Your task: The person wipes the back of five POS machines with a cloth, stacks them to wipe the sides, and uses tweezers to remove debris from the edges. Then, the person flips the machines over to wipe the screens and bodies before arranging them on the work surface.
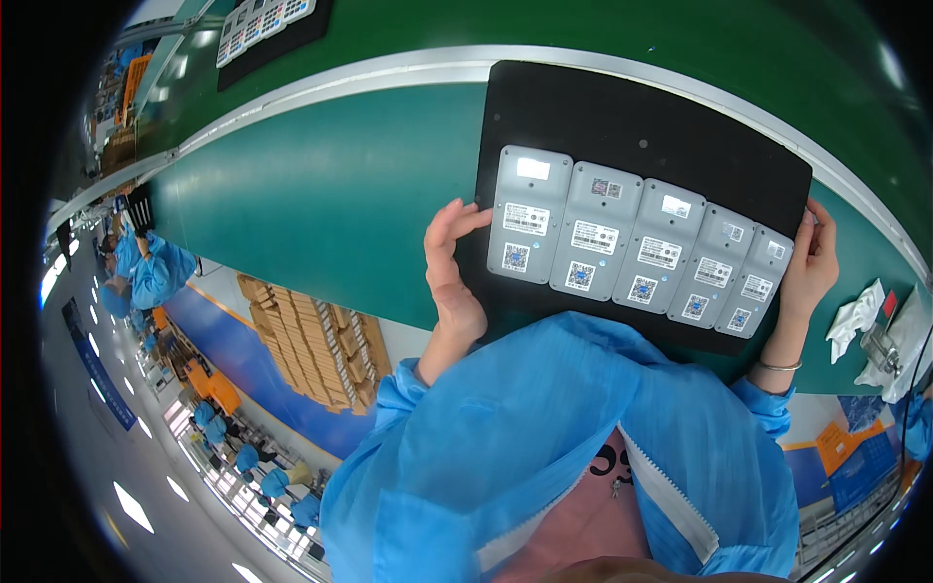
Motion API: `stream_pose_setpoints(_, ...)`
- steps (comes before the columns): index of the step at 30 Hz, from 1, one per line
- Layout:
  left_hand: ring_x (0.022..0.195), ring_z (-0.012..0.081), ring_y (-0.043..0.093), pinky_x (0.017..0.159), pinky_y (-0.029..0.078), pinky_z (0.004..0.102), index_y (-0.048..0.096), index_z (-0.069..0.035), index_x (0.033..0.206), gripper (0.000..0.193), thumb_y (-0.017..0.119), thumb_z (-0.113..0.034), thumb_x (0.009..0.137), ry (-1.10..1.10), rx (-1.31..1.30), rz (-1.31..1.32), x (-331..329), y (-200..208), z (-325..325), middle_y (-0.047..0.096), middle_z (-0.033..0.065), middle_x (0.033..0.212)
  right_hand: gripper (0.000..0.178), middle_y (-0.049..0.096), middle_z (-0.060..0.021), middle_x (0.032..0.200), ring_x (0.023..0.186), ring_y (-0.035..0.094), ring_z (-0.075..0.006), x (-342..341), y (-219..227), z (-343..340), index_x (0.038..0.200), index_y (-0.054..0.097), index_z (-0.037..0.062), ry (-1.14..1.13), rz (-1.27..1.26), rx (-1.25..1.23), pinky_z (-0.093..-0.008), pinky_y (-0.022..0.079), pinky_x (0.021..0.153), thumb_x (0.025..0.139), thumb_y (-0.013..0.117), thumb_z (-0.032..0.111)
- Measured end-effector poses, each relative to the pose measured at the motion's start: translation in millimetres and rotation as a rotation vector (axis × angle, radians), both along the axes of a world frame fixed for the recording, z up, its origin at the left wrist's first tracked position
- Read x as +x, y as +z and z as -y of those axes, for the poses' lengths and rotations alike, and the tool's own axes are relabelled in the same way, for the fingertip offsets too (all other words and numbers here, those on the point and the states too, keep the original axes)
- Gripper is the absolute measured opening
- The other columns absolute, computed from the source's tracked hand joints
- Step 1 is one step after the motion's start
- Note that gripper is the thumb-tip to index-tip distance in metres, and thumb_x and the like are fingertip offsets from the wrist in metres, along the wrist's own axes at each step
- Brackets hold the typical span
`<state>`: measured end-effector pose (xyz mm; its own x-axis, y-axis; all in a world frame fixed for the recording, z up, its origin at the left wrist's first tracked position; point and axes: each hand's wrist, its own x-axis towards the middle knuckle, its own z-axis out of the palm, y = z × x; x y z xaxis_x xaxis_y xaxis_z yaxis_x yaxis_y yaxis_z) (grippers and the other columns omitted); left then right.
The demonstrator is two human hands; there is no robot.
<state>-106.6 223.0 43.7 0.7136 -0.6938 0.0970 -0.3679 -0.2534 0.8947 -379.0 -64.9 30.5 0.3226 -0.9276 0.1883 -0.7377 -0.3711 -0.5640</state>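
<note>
Several grey handheld devices (593, 199) lie side by side in a slanting row, their backs with white labels and square codes facing up. Beneath them is a flat black board (622, 107). My left hand (453, 267) is at the board's left edge with fingers stretched out, the fingertips against the side of the leftmost device. At the opposite edge, my right hand (814, 257) has its thumb and bent fingers at the board's rim, beside the rightmost device. Part of the right fingers is hidden behind the rim.
The board rests on a green work surface (330, 185), across a pale rail (389, 70). Another black board with white keypad devices (262, 27) is at the far left. Crumpled white plastic (855, 321) lies at right. Stacked cartons (311, 340) and co-workers in blue are further left.
</note>
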Motion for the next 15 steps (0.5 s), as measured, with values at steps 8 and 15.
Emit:
stream_pose_setpoints(8, 0.119, 0.0276, 0.053, 0.111, 0.026, 0.0433, 0.036, 0.0, 0.138, 0.097, -0.002, -0.075, 0.09, 0.007, -0.132, -0.053, 7, -4, 0, 0.067, 0.0174, 0.112, 0.024, 0.053, 0.0026, 0.068, 0.06, 0.044, -0.0024, 3, 6, 1, 0.12, 0.066, 0.0076, 0.02, 0.125, 0.081, -0.0183, 0.036, 0.055, 0.099, 0.057, 0.014)
stream_pose_setpoints(15, 0.118, 0.0259, 0.054, 0.11, 0.026, 0.0401, 0.036, -0.001, 0.139, 0.096, 0.003, -0.077, 0.09, 0.044, -0.1, -0.022, 7, 0, 2, 0.066, 0.016, 0.114, 0.032, 0.061, -0.0055, 0.079, 0.066, 0.054, -0.0113, 4, 24, -12, 0.127, 0.062, 0.0095, 0.134, -0.059, 0.051, -0.0253, 0.046, 0.065, 0.096, 0.054, 0.008)
